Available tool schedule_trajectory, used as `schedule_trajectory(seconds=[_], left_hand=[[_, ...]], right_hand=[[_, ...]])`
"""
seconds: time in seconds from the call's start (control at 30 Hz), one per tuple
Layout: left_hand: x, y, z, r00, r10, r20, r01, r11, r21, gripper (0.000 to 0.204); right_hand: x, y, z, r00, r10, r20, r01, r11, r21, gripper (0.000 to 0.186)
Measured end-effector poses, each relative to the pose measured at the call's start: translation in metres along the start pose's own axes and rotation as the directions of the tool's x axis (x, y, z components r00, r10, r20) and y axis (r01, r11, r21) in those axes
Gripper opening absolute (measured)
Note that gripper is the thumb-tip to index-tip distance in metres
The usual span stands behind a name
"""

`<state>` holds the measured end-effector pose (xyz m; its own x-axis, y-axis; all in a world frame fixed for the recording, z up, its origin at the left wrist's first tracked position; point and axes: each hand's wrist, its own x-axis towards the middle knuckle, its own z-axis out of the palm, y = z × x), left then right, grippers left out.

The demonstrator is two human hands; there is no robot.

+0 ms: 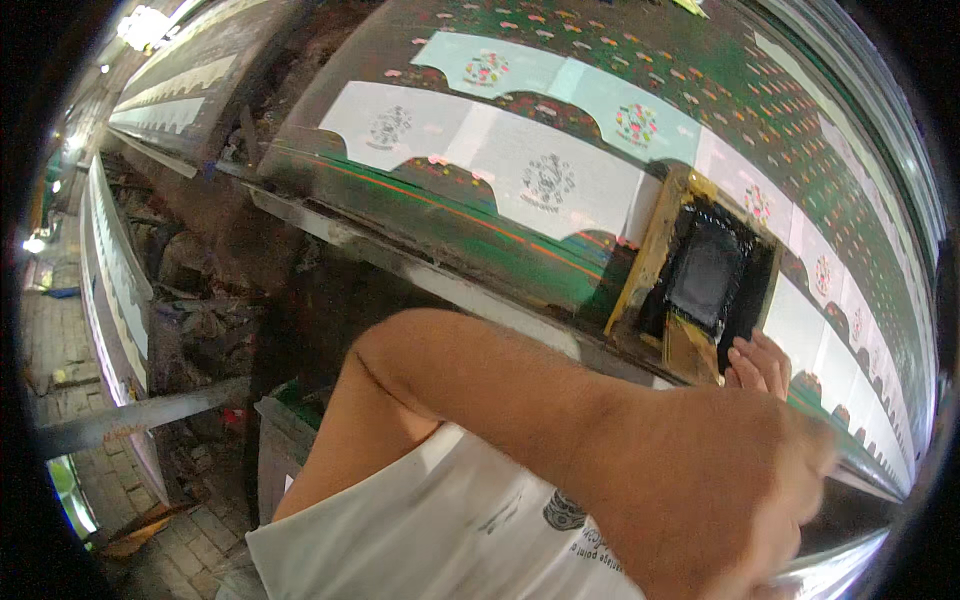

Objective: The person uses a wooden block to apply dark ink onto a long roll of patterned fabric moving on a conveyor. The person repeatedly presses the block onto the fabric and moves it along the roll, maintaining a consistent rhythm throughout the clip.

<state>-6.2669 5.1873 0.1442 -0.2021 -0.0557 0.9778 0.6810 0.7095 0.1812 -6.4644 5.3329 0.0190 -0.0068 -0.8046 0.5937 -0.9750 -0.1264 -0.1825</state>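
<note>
A wooden-framed printing screen coated with black ink lies on a long green patterned cloth stretched over a printing table. The fingers of my right hand lie on the frame's near right corner; the palm is hidden behind my left forearm. My left forearm crosses the view from the bent elbow at centre to the lower right. Its end, my left hand, is blurred and close to the camera, so its grip does not show.
Pale scalloped panels with round motifs run along the cloth. The table's metal edge runs diagonally. A second long table stands at the far left. Below are a brick floor, debris and a metal bar.
</note>
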Motion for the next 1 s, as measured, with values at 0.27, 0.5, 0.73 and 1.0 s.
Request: schedule_trajectory(seconds=[0.27, 0.5, 0.73, 1.0], left_hand=[[0.014, 0.028, -0.067, 0.986, 0.038, 0.161, -0.087, 0.946, 0.313, 0.028], [-0.020, 0.029, -0.092, 0.998, -0.063, 0.016, 0.048, 0.879, 0.475, 0.031], [-0.162, -0.056, -0.044, 0.730, -0.674, -0.115, 0.670, 0.672, 0.316, 0.039], [-0.233, -0.081, 0.005, 0.382, -0.903, -0.198, 0.922, 0.358, 0.148, 0.071]], right_hand=[[0.026, -0.026, 0.000, 1.000, -0.024, -0.011, 0.025, 0.994, 0.107, 0.020], [0.005, -0.019, -0.009, 0.996, 0.090, -0.023, -0.088, 0.994, 0.061, 0.021], [-0.020, -0.030, 0.001, 0.973, 0.226, -0.051, -0.219, 0.969, 0.118, 0.023], [-0.057, -0.030, 0.002, 0.834, 0.552, -0.003, -0.551, 0.833, 0.039, 0.043]])
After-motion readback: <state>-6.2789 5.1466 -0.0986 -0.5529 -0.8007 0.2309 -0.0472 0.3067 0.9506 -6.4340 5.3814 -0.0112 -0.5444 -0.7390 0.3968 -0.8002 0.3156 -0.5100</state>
